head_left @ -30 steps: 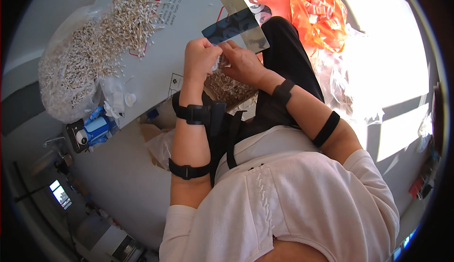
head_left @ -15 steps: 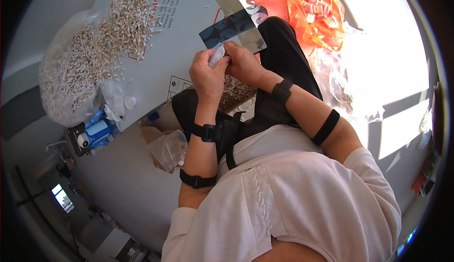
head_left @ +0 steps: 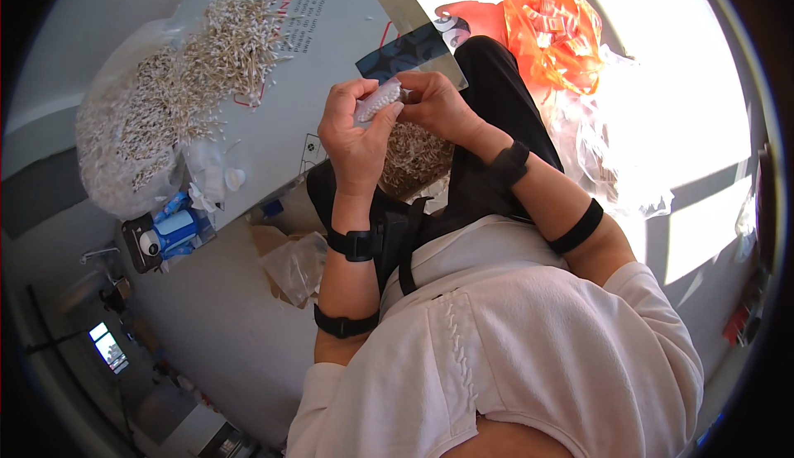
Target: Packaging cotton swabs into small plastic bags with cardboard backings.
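Between my hands is a small clear bag of cotton swabs (head_left: 378,102), its white tips packed together and showing. My left hand (head_left: 351,140) is closed around one side of it, thumb along the near edge. At the bag's right end, the fingers of my right hand (head_left: 438,111) are pinched together; their tips are partly hidden. Just below the hands, a brown box (head_left: 447,178) of loose cotton swabs (head_left: 411,156) sits between my legs. On the table to the left lies a large heap of cotton swabs (head_left: 236,40), spilling from a big clear plastic bag (head_left: 103,164).
The grey table (head_left: 331,36) has printed lettering and a dark film strip (head_left: 405,51) along its right edge. A blue bottle (head_left: 172,231) stands at its near left corner. An orange bag (head_left: 550,36) of small packs lies right, beside clear plastic bags (head_left: 583,140). A carton (head_left: 277,264) sits lower left.
The small bag has come further into sight as my left hand shifted slightly left and its fingers opened away from the front. My right hand stays at the bag's end.
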The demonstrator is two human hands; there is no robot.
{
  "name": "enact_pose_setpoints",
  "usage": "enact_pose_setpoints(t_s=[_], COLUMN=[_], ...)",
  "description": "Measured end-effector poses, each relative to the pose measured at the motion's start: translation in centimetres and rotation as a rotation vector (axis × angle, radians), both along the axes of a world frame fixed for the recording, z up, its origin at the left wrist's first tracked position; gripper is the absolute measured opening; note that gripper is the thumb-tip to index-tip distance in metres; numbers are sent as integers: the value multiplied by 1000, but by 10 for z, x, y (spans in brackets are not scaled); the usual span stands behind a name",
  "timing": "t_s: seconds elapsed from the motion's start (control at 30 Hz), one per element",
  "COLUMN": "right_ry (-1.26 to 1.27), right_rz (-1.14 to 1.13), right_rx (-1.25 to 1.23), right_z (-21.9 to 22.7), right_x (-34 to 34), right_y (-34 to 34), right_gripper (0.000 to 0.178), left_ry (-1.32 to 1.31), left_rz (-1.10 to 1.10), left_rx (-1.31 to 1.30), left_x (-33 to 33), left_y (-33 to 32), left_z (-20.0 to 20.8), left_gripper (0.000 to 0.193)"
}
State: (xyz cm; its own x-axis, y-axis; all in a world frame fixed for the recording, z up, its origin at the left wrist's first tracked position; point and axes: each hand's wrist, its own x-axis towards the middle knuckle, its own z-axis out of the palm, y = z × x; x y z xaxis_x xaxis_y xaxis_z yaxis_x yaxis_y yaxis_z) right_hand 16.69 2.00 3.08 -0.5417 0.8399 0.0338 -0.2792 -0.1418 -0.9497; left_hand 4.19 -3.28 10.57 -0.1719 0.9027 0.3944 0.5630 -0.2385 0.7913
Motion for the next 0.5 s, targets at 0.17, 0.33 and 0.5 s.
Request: enact_pose_setpoints(t_s=[0.17, 0.33, 0.5], right_ry=[46, 65, 136], right_rz=[0, 11, 2], right_rx=[13, 3, 20], right_z=[10, 24, 35], right_x=[-1, 0, 0], right_y=[-2, -4, -6], right_gripper=[18, 20, 21], left_ry=[121, 191, 93], left_rz=[-12, -31, -62], left_rx=[68, 134, 163], left_x=[1, 0, 3], left_y=[-1, -6, -11], left_z=[11, 18, 38], left_gripper=[26, 25, 26])
